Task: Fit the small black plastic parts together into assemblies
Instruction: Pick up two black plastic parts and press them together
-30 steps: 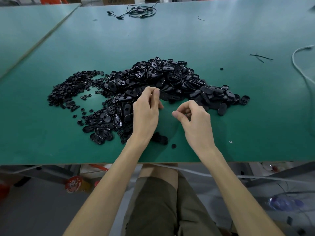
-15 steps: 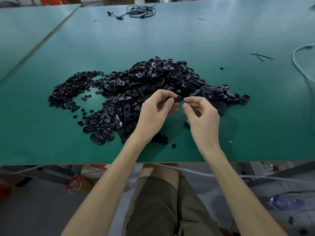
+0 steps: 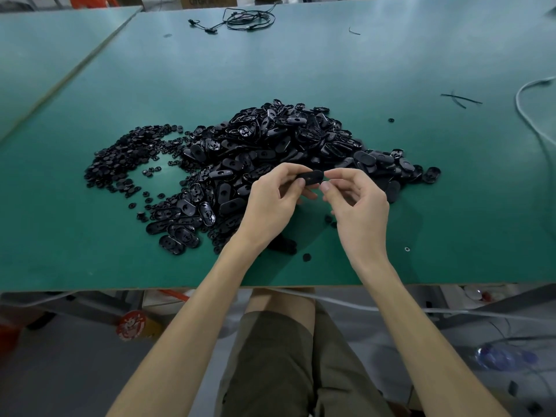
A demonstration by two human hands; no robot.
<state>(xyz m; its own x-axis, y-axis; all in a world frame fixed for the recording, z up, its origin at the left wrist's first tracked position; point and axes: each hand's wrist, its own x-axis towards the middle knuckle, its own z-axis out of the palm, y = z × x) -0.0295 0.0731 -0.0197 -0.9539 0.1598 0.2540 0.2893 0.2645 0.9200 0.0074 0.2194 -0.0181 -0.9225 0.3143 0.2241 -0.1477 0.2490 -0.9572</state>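
A big heap of black oval plastic shells (image 3: 279, 145) lies in the middle of the green table (image 3: 301, 64). To its left spreads a flatter heap of small round black parts (image 3: 126, 155). My left hand (image 3: 270, 203) pinches one oval shell (image 3: 311, 176) between thumb and fingers, just above the heap's near edge. My right hand (image 3: 358, 209) meets it from the right, its fingertips pinching a small black part (image 3: 325, 185) at the shell's right end. A few loose black parts (image 3: 284, 246) lie on the table under my wrists.
The table's near edge (image 3: 120, 288) runs just below my wrists. A coiled black cable (image 3: 240, 19) lies at the far edge, a white cable (image 3: 529, 115) at the right, thin black strips (image 3: 460, 99) at the right rear. A small screw (image 3: 407, 249) lies near my right wrist.
Both hands have risen from the table and come together. My left hand now holds an oval shell up, and my right hand has brought a small part to its right end.
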